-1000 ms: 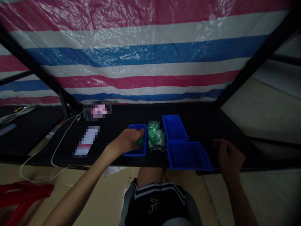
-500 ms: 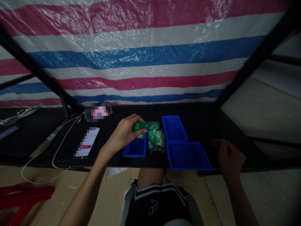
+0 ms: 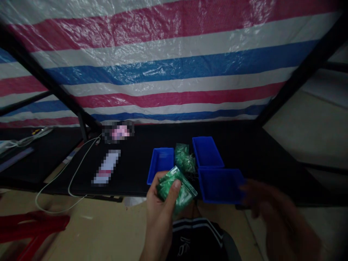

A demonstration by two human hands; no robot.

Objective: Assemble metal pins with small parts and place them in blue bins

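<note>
My left hand (image 3: 161, 214) grips small green zip bags (image 3: 178, 197), thumb on top, held over the table's front edge close to me. Whether it is one bag or a stack I cannot tell. Smeared by motion, my right hand (image 3: 280, 214) is at the lower right, by the front right blue tray (image 3: 221, 188); its fingers are blurred. Behind the left hand stands the left blue tray (image 3: 160, 163). More green bags (image 3: 185, 157) lie on the table beside it, with thin metallic pieces around them, too small to name.
A third blue tray (image 3: 208, 152) stands behind the front right one. On the black table (image 3: 130, 170), a phone (image 3: 107, 168) and a pixelated object (image 3: 119, 131) lie to the left near a white cable (image 3: 72, 174). A striped plastic sheet (image 3: 174, 69) hangs behind.
My left hand has come from the left tray's far edge towards me, bringing the green bags. My right hand has moved nearer to me and is now blurred. The view has shifted slightly.
</note>
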